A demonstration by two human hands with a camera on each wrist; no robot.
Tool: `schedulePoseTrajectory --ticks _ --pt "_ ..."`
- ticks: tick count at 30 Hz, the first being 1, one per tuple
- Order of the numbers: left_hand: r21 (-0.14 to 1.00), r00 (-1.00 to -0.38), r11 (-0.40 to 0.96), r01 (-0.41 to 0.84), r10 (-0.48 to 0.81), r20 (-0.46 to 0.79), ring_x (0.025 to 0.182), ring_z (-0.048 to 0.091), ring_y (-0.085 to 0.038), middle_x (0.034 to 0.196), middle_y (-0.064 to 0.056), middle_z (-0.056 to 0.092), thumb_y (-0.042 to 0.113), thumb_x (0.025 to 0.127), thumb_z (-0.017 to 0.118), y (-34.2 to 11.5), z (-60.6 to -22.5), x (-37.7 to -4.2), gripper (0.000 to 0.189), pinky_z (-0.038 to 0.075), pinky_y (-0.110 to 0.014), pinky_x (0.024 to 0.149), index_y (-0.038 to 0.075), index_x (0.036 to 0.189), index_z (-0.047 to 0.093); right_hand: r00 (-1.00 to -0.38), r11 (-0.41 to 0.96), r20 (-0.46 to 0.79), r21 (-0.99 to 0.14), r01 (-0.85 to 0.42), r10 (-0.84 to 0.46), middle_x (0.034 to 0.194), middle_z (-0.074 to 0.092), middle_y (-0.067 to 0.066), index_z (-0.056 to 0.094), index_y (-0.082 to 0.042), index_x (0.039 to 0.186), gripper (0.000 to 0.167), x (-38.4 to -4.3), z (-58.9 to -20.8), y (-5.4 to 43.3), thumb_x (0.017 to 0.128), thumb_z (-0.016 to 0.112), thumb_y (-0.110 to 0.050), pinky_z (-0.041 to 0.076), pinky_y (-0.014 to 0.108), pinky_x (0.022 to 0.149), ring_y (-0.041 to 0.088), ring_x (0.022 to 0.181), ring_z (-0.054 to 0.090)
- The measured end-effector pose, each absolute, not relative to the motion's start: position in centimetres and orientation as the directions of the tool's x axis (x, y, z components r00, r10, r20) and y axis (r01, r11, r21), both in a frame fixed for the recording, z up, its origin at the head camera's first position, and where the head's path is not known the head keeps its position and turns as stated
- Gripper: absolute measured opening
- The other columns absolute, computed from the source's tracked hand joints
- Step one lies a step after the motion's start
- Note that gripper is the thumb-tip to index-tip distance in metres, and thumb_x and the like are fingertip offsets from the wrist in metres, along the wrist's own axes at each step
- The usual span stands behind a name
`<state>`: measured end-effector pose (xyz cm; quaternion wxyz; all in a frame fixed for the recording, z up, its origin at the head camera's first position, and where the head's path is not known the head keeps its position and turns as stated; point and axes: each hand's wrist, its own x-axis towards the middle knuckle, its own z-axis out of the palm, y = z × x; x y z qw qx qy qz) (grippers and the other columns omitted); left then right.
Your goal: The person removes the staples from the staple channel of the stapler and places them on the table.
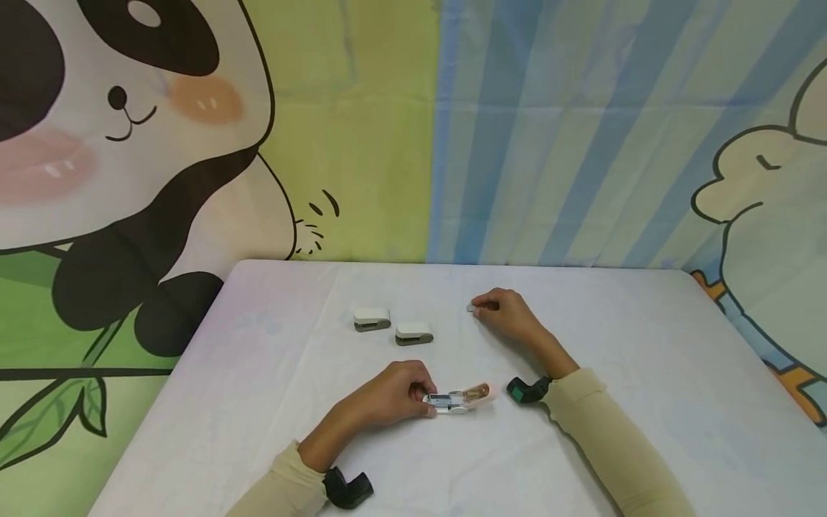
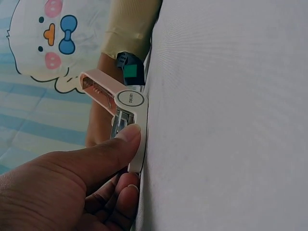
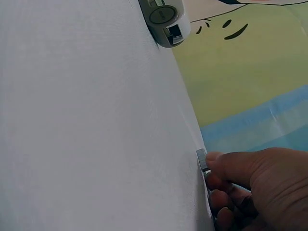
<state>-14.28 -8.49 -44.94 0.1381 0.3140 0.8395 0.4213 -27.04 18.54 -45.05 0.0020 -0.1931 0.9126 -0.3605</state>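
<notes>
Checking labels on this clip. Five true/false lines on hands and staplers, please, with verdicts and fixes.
1. The left hand holds the open stapler. True.
2. The right hand pinches a small grey strip. True.
3. The open stapler's raised arm is bright blue. False: the raised arm is pink.
4. Five other staplers are on the table. False: the head view shows two, a left white-topped stapler and a right white-topped stapler.
5. The right hand is nearer the patterned backdrop than the left hand is. True.
</notes>
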Motion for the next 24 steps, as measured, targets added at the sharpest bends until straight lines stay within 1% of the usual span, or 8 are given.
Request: schedulePoseTrajectory --ticks 5,7,11,14,17,20,24 --pt "0.798 -0.766 0.442 0.411 0.642 0.039 0.071 0.053 -0.004 0.082 0.005 0.057 0.012 0.079 0.082 -8.8 -45.1 -14.2 0.016 0.047 -0.022 0.063 0.013 0.09 0.07 -0.903 0.642 0.166 -0.653 -0.402 -0.397 0.097 0.066 0.007 0.072 -0.004 0.111 0.021 -26.6 -45.0 18.3 0.093 0.066 -0.012 0.045 0.036 0.072 0.019 0.081 0.056" --pt "0.801 -0.765 0.438 0.409 0.643 0.039 0.071 0.053 -0.004 0.082 0.004 0.057 0.012 0.079 0.082 -8.8 -45.1 -14.3 0.016 0.047 -0.022 0.063 0.013 0.089 0.07 -0.895 0.624 0.181 -0.66 -0.419 -0.409 0.097 0.065 0.006 0.072 -0.003 0.111 0.021 -26.0 -44.5 18.2 0.093 0.066 -0.013 0.045 0.035 0.069 0.018 0.079 0.056" --pt "0.802 -0.762 0.435 0.409 0.646 0.038 0.071 0.053 -0.004 0.082 0.005 0.057 0.013 0.079 0.082 -8.7 -45.1 -14.3 0.016 0.047 -0.021 0.063 0.014 0.089 0.069 -0.861 0.56 0.218 -0.681 -0.471 -0.459 0.097 0.065 0.004 0.072 -0.003 0.111 0.021 -24.6 -43.5 17.6 0.094 0.066 -0.013 0.046 0.032 0.063 0.016 0.074 0.055" --pt "0.796 -0.761 0.438 0.418 0.648 0.043 0.071 0.053 -0.003 0.082 0.006 0.057 0.014 0.079 0.082 -8.7 -45.1 -14.3 0.016 0.046 -0.02 0.063 0.014 0.089 0.069 -0.832 0.505 0.236 -0.701 -0.503 -0.502 0.096 0.065 0.0 0.072 -0.004 0.111 0.02 -23.6 -43.0 16.9 0.094 0.066 -0.013 0.047 0.03 0.063 0.015 0.073 0.056" --pt "0.793 -0.762 0.443 0.419 0.647 0.041 0.071 0.053 -0.003 0.082 0.007 0.057 0.014 0.079 0.082 -8.5 -45.1 -14.4 0.016 0.046 -0.02 0.063 0.015 0.088 0.07 -0.805 0.46 0.239 -0.717 -0.524 -0.543 0.094 0.063 -0.003 0.072 -0.004 0.111 0.021 -22.4 -42.7 16.6 0.094 0.066 -0.015 0.047 0.029 0.064 0.014 0.073 0.056" --pt "0.793 -0.768 0.453 0.409 0.64 0.03 0.071 0.053 -0.003 0.082 0.006 0.057 0.013 0.079 0.083 -8.4 -45.0 -14.3 0.015 0.047 -0.02 0.063 0.013 0.088 0.07 -0.771 0.418 0.236 -0.728 -0.544 -0.591 0.092 0.062 -0.004 0.072 -0.005 0.11 0.021 -21.2 -42.5 16.5 0.095 0.065 -0.018 0.047 0.03 0.063 0.014 0.072 0.055" --pt "0.793 -0.777 0.467 0.391 0.629 0.013 0.07 0.054 -0.004 0.082 0.007 0.056 0.012 0.078 0.083 -8.4 -44.8 -14.2 0.015 0.048 -0.021 0.063 0.012 0.088 0.071 -0.738 0.385 0.208 -0.745 -0.545 -0.642 0.094 0.063 -0.004 0.072 -0.007 0.11 0.019 -19.5 -42.3 16.8 0.097 0.063 -0.018 0.045 0.03 0.062 0.014 0.071 0.053"
